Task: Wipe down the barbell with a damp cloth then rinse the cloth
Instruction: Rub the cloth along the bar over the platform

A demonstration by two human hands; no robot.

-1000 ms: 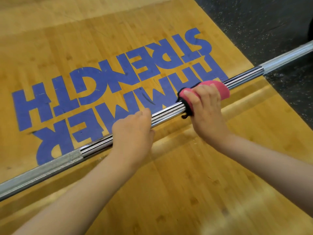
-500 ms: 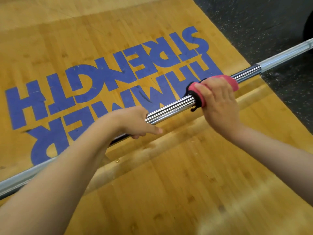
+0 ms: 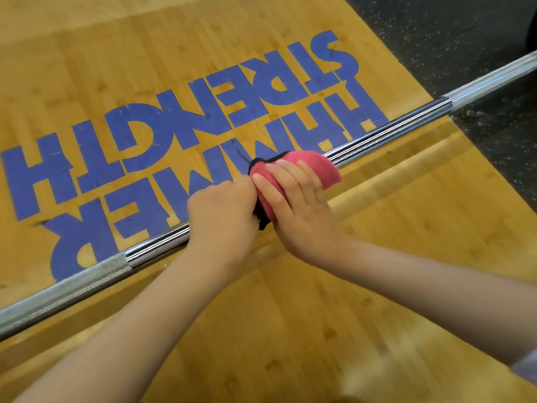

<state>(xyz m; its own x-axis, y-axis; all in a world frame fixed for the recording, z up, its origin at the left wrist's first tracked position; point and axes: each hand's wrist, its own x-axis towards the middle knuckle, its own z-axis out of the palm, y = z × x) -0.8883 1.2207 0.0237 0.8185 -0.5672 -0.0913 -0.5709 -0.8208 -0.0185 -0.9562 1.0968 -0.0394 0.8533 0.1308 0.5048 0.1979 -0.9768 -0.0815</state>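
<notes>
A chrome barbell [image 3: 386, 132] runs diagonally from lower left to upper right above a wooden platform. A pink cloth [image 3: 316, 170] with a black edge is wrapped over the bar near the middle. My right hand [image 3: 293, 205] grips the cloth around the bar, fingers curled over its top. My left hand [image 3: 223, 216] grips the bare bar directly beside it, touching the cloth's black edge. The bar under both hands is hidden.
The wooden platform [image 3: 261, 330] carries large blue lettering [image 3: 180, 141] beyond the bar. Black speckled rubber flooring [image 3: 465, 39] lies at the upper right, where the bar's sleeve [image 3: 499, 80] extends. A knurled bar section [image 3: 72, 289] lies at the lower left.
My right hand has slid the cloth leftward along the bar toward my left hand. My left hand closed on the bar again, and the two hands now touch.
</notes>
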